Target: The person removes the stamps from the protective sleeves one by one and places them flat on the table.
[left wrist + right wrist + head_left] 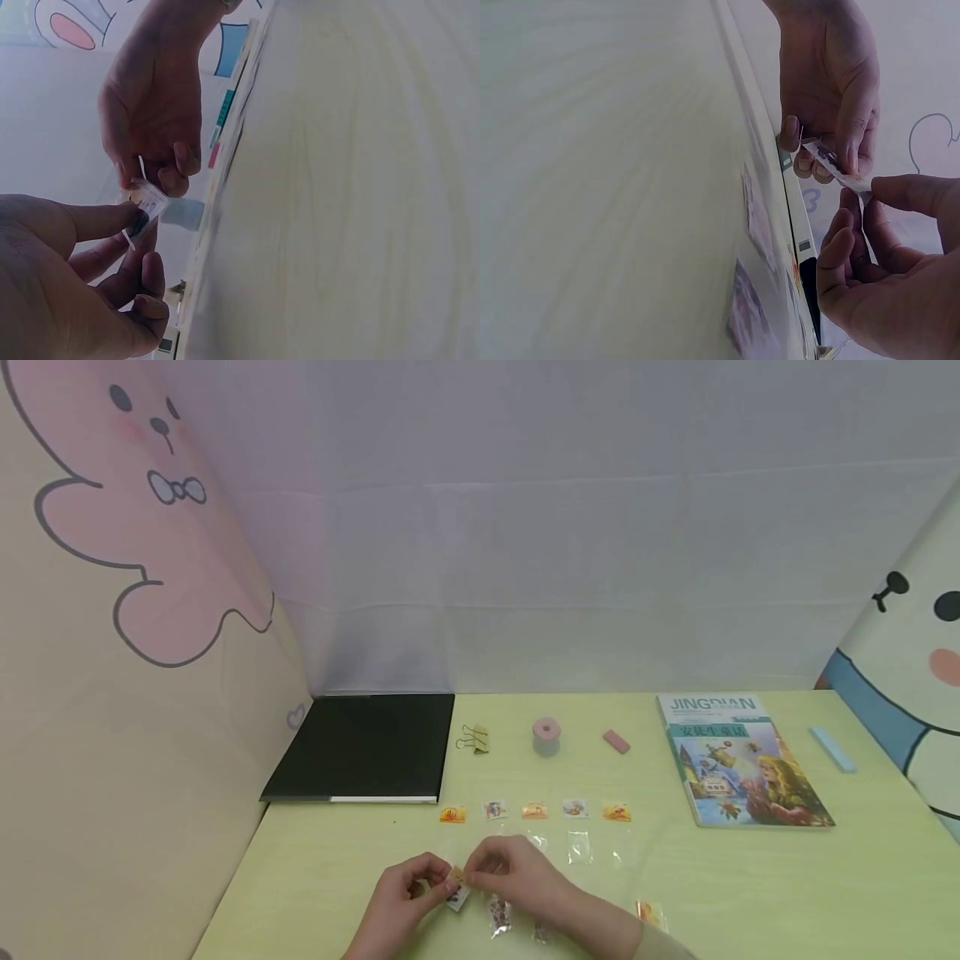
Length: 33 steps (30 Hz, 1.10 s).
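Note:
Both hands meet over the near part of the table around a small clear plastic bag (154, 199) with a small printed card (457, 876) at its top end. My left hand (405, 893) pinches the bag between thumb and fingers, and a dark printed patch shows through the plastic in the left wrist view. At the other end, my right hand (528, 877) pinches the edge with thumb and index finger; its other fingers are curled in. Beneath the right hand lie a filled clear bag (499, 916) and another small bag (540, 933).
Several small picture cards (535, 811) lie in a row beyond the hands, with clear bags (580, 848) before them. An orange card (650, 913) lies near the right forearm. Farther back are a black folder (367, 747), binder clip (478, 740), tape roll (547, 739), pink eraser (617, 742) and magazine (742, 768).

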Each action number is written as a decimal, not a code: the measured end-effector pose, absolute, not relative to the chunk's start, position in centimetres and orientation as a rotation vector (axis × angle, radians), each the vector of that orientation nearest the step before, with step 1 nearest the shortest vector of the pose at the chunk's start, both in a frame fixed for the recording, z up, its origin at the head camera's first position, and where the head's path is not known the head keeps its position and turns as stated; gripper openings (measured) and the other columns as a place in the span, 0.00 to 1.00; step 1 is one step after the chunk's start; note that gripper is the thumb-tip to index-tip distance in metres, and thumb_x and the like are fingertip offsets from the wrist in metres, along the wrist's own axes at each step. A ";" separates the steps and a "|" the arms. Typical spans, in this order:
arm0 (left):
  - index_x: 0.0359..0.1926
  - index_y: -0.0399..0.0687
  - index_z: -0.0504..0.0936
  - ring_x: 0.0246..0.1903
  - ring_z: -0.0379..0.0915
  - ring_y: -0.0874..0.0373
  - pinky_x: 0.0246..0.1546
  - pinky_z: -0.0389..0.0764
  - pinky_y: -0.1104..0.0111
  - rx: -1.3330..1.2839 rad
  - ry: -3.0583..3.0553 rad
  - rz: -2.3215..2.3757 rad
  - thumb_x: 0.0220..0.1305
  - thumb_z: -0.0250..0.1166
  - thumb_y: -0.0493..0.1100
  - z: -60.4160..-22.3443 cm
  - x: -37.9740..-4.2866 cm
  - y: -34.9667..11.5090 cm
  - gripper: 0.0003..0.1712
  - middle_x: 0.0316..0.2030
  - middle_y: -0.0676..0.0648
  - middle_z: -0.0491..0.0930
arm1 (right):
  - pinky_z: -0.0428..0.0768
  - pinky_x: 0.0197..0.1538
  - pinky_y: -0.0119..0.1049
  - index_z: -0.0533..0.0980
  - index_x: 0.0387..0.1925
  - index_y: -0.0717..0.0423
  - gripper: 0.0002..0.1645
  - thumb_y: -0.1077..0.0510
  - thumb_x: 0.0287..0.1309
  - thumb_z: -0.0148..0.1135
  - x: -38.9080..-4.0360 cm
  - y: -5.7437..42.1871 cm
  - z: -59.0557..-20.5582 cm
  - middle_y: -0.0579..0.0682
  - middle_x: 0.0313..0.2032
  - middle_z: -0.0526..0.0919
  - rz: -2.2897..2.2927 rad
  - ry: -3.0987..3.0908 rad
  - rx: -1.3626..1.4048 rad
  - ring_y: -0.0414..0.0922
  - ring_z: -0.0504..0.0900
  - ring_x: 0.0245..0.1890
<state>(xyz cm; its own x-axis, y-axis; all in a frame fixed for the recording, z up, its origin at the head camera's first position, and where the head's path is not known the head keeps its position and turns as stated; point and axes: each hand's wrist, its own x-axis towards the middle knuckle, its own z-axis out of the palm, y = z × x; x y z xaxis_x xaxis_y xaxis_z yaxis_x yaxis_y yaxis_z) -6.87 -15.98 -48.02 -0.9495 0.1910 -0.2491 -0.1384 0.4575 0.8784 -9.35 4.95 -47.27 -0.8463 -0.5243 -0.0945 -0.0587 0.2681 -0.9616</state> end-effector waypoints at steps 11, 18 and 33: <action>0.32 0.58 0.82 0.26 0.66 0.64 0.26 0.65 0.74 0.049 2.539 1.434 0.53 0.67 0.57 -48.0 -6.5 -15.6 0.12 0.27 0.56 0.78 | 0.72 0.33 0.29 0.82 0.30 0.45 0.06 0.48 0.55 0.64 -9.4 5.0 -47.5 0.37 0.28 0.80 -1.520 2.260 -0.578 0.35 0.75 0.28; 0.31 0.60 0.81 0.27 0.65 0.64 0.27 0.65 0.74 0.057 2.583 1.390 0.52 0.66 0.60 -47.8 -6.2 -15.5 0.12 0.27 0.57 0.77 | 0.73 0.33 0.29 0.80 0.29 0.44 0.06 0.48 0.52 0.65 -9.3 5.0 -47.5 0.37 0.27 0.78 -1.514 2.319 -0.571 0.34 0.74 0.28; 0.28 0.61 0.81 0.29 0.69 0.67 0.32 0.65 0.72 0.099 2.648 1.328 0.53 0.67 0.56 -48.0 -5.7 -16.3 0.08 0.24 0.62 0.79 | 0.72 0.37 0.31 0.80 0.24 0.43 0.08 0.46 0.49 0.68 -10.5 5.8 -47.6 0.38 0.27 0.82 -1.656 2.288 -0.491 0.39 0.76 0.30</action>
